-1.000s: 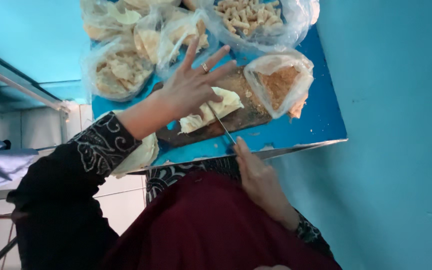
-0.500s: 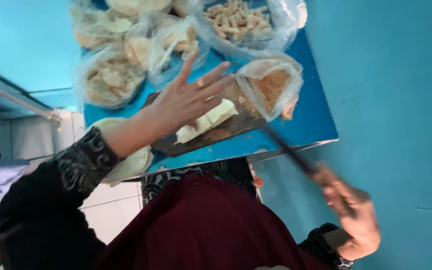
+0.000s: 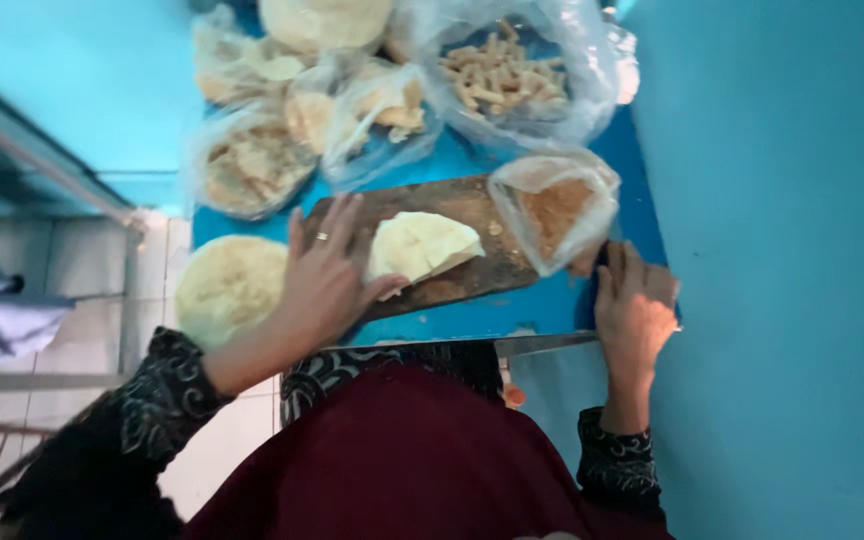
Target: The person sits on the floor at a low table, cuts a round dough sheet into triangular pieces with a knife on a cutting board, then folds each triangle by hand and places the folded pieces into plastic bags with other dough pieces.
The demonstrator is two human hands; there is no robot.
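Far left: a pale round loaf (image 3: pixel 229 286) sits at the table's (image 3: pixel 512 312) near edge, partly hidden behind the left wrist. Left hand (image 3: pixel 324 282) lies flat, fingers spread, on the left end of the wooden board (image 3: pixel 452 205), thumb touching the pale wedge (image 3: pixel 420 245); it grips nothing. The wedge rests mid-board, its long axis running left-right, the narrow end toward the bag of brown crumbs (image 3: pixel 555 205) at the board's right end. The board's own long axis runs left-right, tilted up to the right. Behind it, several clear bags (image 3: pixel 252 165), contents blurred; one bag of short sticks (image 3: pixel 504 75) is plainer, and the top row is cut off by the frame. Right hand (image 3: pixel 635 305) rests at the table's right near corner, fingers together, curled over something dark; I cannot tell what it holds.
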